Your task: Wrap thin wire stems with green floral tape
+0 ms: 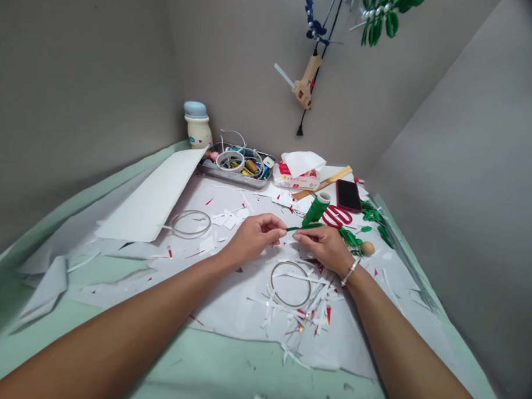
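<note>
- wire hoop [190, 223] on paper sheet [240, 303], well left of L hand
- L hand [252, 238]: fingers pressed together, pinching left end of thin green stem [302, 227], held above paper
- R hand [323, 248]: fingers pinching stem's right part
- just beyond: green tape roll [315, 209], red scissors [337, 216]
- green leaves [349, 237] right of R hand

- Even, soft indoor light fills the scene, with no lamp in view and no clear direction.
- Faint, soft-edged shadows lie beneath the left hand [252, 240] and right hand [324, 248] on the white paper [245, 303].
- No strong glare shows; the phone [349, 195] reads dark.
- Wide-angle distortion splays the grey wall [77, 100] outward and stretches the left forearm [113, 328].
- The top right corner falls to black.
- Focus holds throughout, though the tiny paper scraps [306, 300] look slightly soft.
</note>
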